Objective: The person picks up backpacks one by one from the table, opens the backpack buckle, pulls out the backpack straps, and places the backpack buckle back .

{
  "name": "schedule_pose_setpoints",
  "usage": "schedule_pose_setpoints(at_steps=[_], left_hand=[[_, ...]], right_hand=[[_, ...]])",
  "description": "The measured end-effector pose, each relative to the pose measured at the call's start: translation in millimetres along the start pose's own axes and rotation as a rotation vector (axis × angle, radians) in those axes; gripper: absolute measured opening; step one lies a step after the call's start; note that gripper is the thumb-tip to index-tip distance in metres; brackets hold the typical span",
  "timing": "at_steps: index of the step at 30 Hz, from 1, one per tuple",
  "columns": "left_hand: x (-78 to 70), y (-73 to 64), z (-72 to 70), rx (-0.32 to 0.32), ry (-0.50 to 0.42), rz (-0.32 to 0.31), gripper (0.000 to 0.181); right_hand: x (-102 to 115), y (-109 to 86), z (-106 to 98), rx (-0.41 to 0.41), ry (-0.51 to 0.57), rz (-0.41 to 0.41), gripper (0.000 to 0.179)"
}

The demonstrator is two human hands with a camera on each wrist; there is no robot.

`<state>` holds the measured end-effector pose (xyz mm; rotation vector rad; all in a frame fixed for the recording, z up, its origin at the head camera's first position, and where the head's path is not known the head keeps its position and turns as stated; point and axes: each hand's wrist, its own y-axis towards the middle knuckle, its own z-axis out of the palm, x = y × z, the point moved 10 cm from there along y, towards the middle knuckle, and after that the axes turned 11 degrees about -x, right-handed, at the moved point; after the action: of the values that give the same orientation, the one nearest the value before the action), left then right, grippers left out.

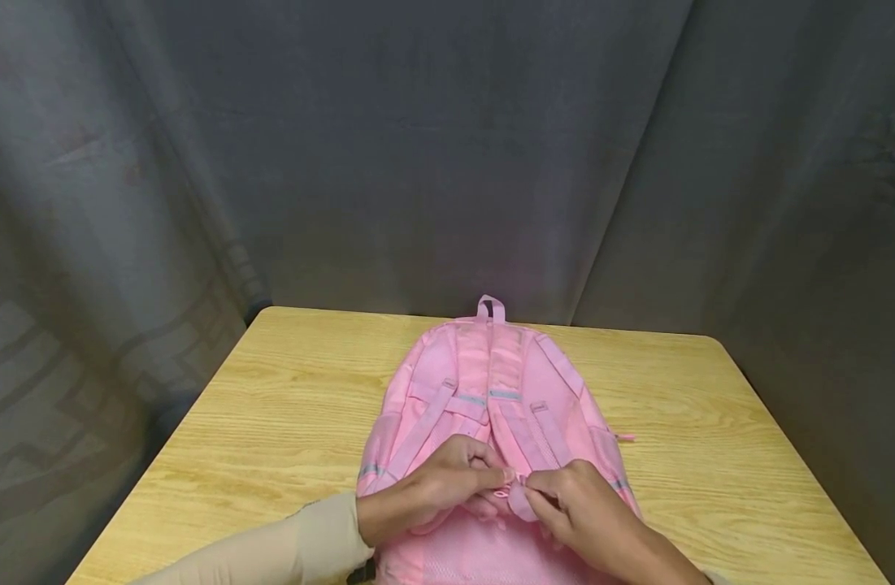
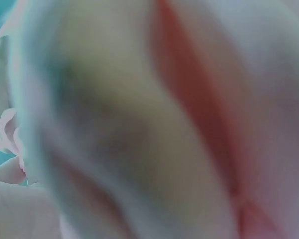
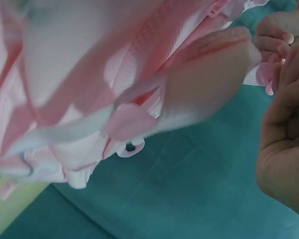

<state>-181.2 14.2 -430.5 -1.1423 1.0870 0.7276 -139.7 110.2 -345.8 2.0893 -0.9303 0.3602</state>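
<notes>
A pink backpack (image 1: 476,349) lies on the table with its shoulder straps (image 1: 425,431) facing up. Over its middle, the left hand (image 1: 447,479) pinches a small pink strap buckle (image 1: 501,492) between thumb and fingers. Close beside it the right hand (image 1: 582,508) grips the other side of this buckle, where a round pale pink tab (image 1: 521,504) shows. In the right wrist view both hands meet at the right edge, and the fingers partly hide the buckle. Blurred fabric fills most of the left wrist view, with part of the left hand (image 2: 22,209) at lower left.
The wooden table (image 1: 286,390) extends on both sides of the backpack. Grey curtains (image 1: 418,162) hang behind it and at the sides. A pink zip pull (image 1: 626,437) sticks out at the bag's right, and a top loop (image 1: 491,306) stands at its far end.
</notes>
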Motion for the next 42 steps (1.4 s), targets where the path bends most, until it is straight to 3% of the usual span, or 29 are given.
schedule_pose_setpoints(at_steps=[2,6,10,16,21,30,38,42], left_hand=[[-0.5,-0.2,-0.5,-0.009,-0.008,0.009,0.010],[-3.2,-2.3,1.3,-0.008,-0.026,0.041,0.011],[-6.6,-4.6,3.7,0.004,-0.011,0.080,0.012],[-7.6,-4.3,0.9,-0.026,0.069,0.116,0.013],[-8.3,-5.2,-0.3,-0.029,0.128,0.144,0.013],[-7.5,-5.7,3.0,0.010,0.050,0.112,0.012],[-7.2,-6.7,4.5,0.035,0.014,0.106,0.011],[-4.6,-5.9,3.5,0.033,0.005,0.090,0.011]], right_hand=[[-1,1.1,-1,-0.015,-0.060,-0.004,0.048],[-12,-0.2,3,0.066,-0.076,0.116,0.046],[-23,-5.6,11,0.193,-0.004,0.262,0.041],[-29,-8.4,20,0.300,0.107,0.355,0.040],[-23,-6.5,21,0.280,0.122,0.311,0.041],[-15,-2.4,14,0.154,0.134,0.208,0.043],[-12,-1.7,13,0.095,0.125,0.149,0.044],[-8,0.6,10,0.042,0.065,0.073,0.046]])
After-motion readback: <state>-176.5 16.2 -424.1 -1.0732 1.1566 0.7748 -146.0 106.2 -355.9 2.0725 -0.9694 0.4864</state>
